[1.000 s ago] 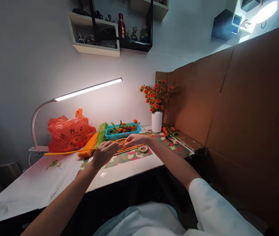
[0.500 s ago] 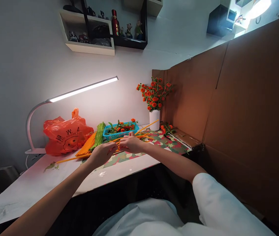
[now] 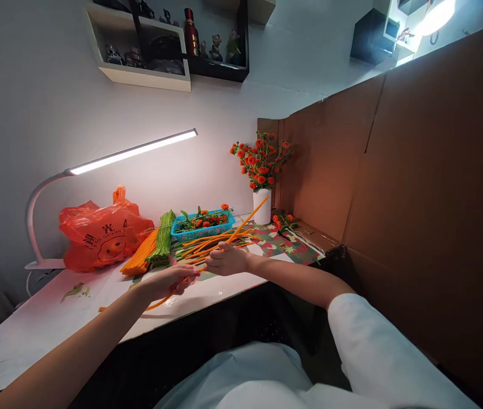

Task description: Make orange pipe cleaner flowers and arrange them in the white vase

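Observation:
My left hand (image 3: 178, 279) and my right hand (image 3: 226, 260) are closed, close together, on a long orange pipe cleaner (image 3: 248, 219). It slants up to the right past my right hand. Its other end bends down to the left beneath my left wrist. Just beyond my hands, several loose orange pipe cleaners (image 3: 196, 246) lie in a pile on the patterned mat (image 3: 272, 241). Left of the pile are a green pipe cleaner bundle (image 3: 163, 237) and an orange pipe cleaner bundle (image 3: 141, 254). My fingers partly hide the held stem.
Behind the pile sits a blue basket (image 3: 202, 233) with orange flowers and green stems. A white vase (image 3: 261, 207) of orange flowers stands near the cardboard wall (image 3: 415, 187). On the left are a red plastic bag (image 3: 105, 241) and a desk lamp (image 3: 134, 152).
Both hands have come nearer to me and lower, away from the pile, bringing the orange pipe cleaner along. The pile shows more now. The view has shifted slightly.

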`<state>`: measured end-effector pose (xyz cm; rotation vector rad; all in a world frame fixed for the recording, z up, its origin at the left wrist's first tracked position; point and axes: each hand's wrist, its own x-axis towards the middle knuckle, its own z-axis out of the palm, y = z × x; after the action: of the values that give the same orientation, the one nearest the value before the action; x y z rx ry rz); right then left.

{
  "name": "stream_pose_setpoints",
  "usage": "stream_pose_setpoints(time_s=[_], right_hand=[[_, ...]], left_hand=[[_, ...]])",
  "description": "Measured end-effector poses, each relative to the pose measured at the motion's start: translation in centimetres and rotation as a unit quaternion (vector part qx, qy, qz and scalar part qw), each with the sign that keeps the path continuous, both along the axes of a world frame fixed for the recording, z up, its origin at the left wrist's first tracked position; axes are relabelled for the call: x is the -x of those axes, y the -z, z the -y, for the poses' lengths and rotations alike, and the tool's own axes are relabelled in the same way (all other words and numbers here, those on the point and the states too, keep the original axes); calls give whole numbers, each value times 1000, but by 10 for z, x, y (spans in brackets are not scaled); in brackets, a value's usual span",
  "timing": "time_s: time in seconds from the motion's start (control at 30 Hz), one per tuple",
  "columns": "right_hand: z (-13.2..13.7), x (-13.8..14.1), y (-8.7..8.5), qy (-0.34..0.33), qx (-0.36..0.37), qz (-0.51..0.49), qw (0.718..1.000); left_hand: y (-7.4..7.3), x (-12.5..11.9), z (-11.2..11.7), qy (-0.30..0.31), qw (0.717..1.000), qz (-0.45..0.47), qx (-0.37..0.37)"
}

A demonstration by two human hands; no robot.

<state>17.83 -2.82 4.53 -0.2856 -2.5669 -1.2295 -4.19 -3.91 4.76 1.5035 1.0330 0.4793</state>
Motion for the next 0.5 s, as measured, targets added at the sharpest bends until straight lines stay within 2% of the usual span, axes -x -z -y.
stream_pose_setpoints(time_s=[0.07,0.13,0.2,0.23,0.27,0.3,0.37,0.4,0.43,0.47,0.5], right_hand=[[-3,-4,6,3,18,-2,1000],[-8,-17,8,32,56,-45,997],[-16,-45,6,108,104,-149,977],[-19,-64,4,166,127,-214,954],[-22,-86,3,236,149,-275,920],[-24,-109,3,322,163,-334,871],[-26,-154,7,508,191,-385,746],[-26,-174,11,592,223,-373,679],[-26,-191,16,650,256,-349,624],[-25,-205,21,680,279,-323,597],[-24,-216,26,683,293,-314,591]], left_hand=[[3,-4,3,-1,999,-33,-44],[7,-7,6,-28,987,-61,-145],[11,-4,6,-82,960,-73,-258],[13,-1,6,-115,942,-74,-306],[15,3,6,-145,925,-74,-343],[17,9,5,-170,910,-74,-371],[21,20,4,-204,887,-81,-407],[23,25,3,-215,879,-87,-416],[25,29,2,-222,875,-90,-421],[27,32,2,-226,872,-93,-424],[29,34,1,-227,871,-95,-425]])
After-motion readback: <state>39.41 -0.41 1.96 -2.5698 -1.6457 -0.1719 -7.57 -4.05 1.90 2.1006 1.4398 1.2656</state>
